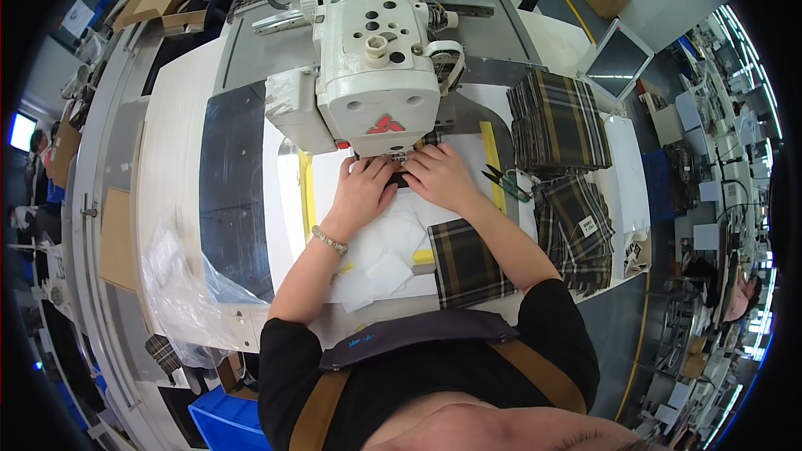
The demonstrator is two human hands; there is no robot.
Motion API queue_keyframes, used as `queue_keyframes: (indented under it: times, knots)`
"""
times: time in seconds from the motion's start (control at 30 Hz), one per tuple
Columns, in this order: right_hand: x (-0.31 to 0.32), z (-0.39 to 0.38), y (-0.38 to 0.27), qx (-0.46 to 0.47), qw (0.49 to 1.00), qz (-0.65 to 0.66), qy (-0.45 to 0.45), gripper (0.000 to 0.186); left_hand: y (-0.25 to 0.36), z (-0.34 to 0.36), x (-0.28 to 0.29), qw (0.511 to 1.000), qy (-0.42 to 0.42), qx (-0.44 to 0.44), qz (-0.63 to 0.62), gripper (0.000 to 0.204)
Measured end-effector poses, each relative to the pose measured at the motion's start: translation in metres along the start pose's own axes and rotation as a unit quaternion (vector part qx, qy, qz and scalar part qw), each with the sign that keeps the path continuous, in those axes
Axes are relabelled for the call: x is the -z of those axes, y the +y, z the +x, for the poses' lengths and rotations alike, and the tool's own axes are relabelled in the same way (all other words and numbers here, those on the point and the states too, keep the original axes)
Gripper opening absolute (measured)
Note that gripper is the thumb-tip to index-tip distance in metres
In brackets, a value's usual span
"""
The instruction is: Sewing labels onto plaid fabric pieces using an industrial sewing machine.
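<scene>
Under the head of a white industrial sewing machine (380,75), both my hands meet at a dark piece of cloth (401,181) with a small printed label. My left hand (361,190), a beaded bracelet at its wrist, has its bent fingers on the cloth's left side. From the right, my right hand (441,177) holds the other side, its fingertips close to the machine's needle area. My fingers and the machine head hide most of the cloth. White paper-like sheets (386,244) lie below my hands. A folded plaid cloth (469,263) lies under my right forearm.
On the right stand a stack of plaid cloths (555,121) and a looser pile (575,230) with a white label. Green-handled thread snips (508,184) lie beside yellow tape (491,159). Clear plastic wrap (180,284) sits at the left, near a dark glossy panel (234,192).
</scene>
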State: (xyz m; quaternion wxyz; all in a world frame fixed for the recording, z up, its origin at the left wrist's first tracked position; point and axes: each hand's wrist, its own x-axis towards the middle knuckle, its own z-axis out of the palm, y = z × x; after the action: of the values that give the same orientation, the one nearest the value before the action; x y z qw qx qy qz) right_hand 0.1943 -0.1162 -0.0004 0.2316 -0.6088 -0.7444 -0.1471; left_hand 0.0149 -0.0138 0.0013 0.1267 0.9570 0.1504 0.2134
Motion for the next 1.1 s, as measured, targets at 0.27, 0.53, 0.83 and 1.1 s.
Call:
queue_keyframes:
  times: [0.27,0.53,0.83,1.1]
  knots:
    - [0.002,0.002,-0.007,-0.043,0.998,-0.009,-0.042,0.024,-0.001,0.001,0.001,1.0,-0.001,0.001,0.018,0.035]
    - [-0.003,-0.003,-0.006,-0.034,0.998,-0.04,-0.038,0.02,0.0,-0.005,0.003,1.0,-0.016,-0.007,0.019,0.044]
    - [-0.009,-0.003,-0.005,-0.008,0.998,0.034,-0.057,0.034,-0.01,-0.007,0.002,0.997,-0.051,0.052,0.022,0.061]
    - [-0.015,-0.005,0.0,-0.032,0.996,0.051,-0.065,0.031,-0.01,-0.01,-0.002,0.995,-0.041,0.057,0.071,0.065]
